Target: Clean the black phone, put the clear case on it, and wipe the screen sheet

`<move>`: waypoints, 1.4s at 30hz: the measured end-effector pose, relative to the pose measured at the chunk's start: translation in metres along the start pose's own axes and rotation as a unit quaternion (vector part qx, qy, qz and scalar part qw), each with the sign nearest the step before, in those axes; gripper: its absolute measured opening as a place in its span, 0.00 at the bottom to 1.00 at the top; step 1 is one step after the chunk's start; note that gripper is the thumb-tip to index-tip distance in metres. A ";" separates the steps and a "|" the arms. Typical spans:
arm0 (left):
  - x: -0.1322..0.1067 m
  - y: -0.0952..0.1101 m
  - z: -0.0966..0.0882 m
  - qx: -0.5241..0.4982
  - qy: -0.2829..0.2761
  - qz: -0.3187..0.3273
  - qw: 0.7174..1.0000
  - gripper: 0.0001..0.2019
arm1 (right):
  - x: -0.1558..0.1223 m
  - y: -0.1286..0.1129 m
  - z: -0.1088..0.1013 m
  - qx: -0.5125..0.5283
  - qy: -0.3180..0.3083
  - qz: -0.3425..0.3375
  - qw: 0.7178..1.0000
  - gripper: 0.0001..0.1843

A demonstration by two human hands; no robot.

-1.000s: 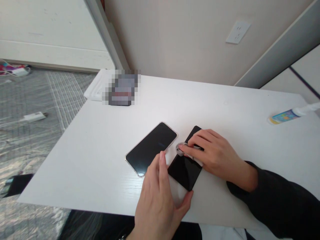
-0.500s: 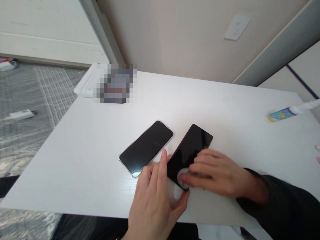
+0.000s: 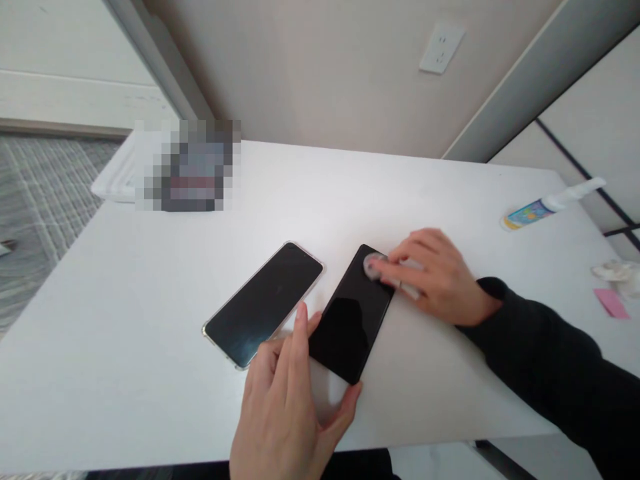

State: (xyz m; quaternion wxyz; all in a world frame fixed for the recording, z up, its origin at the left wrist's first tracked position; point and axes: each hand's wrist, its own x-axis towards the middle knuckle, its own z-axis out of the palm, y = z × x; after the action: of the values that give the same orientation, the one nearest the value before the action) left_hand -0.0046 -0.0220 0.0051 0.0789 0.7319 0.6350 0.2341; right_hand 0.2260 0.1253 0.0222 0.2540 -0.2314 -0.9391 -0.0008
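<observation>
**Black phone gets a rub at its far end**

The black phone (image 3: pixel 353 313) lies flat on our white table (image 3: pixel 125 280), near the front edge, at about 6 o'clock on the tabletop. It slants, with its far end pointing to 1 o'clock. A second phone with a clear rim (image 3: pixel 264 303) lies just beside it, at its 9 o'clock, apart from it.

Our left hand (image 3: pixel 287 407) is spread open. The thumb rests by the phone's near corner and the fingertips press along its left edge, so it steadies the phone without gripping it. Our right hand (image 3: pixel 433 280) is curled, fingers close together, and presses a small grey wipe (image 3: pixel 373 265) onto the far end of the screen.

A little bottle (image 3: pixel 537 212) lies on its side at 2 o'clock. A crumpled tissue (image 3: pixel 617 275) and a pink scrap (image 3: pixel 611 302) sit at 3 o'clock. A blurred box (image 3: pixel 187 167) sits at 10 o'clock.

What could go wrong? We think the phone could slide if our right hand pushes hard while the left hand only rests. It is near the table's front edge, so a slip toward us might drop it. It could also bump the other phone.
</observation>
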 end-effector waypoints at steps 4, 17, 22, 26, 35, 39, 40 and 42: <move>0.000 -0.001 0.000 0.003 -0.001 0.007 1.000 0.46 | 0.002 -0.017 0.006 0.123 -0.055 -0.091 0.987 0.13; 0.002 -0.002 0.002 0.023 0.018 0.023 0.999 0.46 | 0.004 -0.008 0.012 0.034 -0.034 0.015 0.999 0.18; -0.002 -0.002 0.001 0.011 0.021 0.017 1.000 0.45 | 0.005 -0.021 0.011 0.088 -0.061 0.007 0.994 0.17; -0.002 -0.002 0.001 -0.009 0.018 0.008 1.000 0.45 | 0.000 -0.025 0.004 0.167 -0.105 -0.060 0.978 0.17; -0.004 -0.001 0.000 -0.040 -0.014 -0.018 0.999 0.52 | -0.001 -0.017 -0.005 0.222 -0.142 -0.085 0.961 0.23; -0.002 0.001 0.000 -0.032 -0.007 -0.013 0.999 0.52 | -0.006 0.007 -0.012 0.223 -0.123 -0.033 0.967 0.26; -0.002 0.001 0.000 -0.029 -0.006 -0.012 0.999 0.52 | -0.008 0.015 -0.012 0.193 -0.097 -0.004 0.976 0.26; -0.002 0.002 0.000 -0.023 -0.007 -0.011 1.000 0.51 | -0.008 0.020 -0.010 0.128 -0.053 0.041 0.990 0.24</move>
State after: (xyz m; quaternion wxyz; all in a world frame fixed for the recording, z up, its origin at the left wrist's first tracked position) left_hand -0.0031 -0.0238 0.0050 0.1024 0.7244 0.6370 0.2428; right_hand 0.2461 0.1387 0.0243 0.2307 -0.2348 -0.9335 0.1420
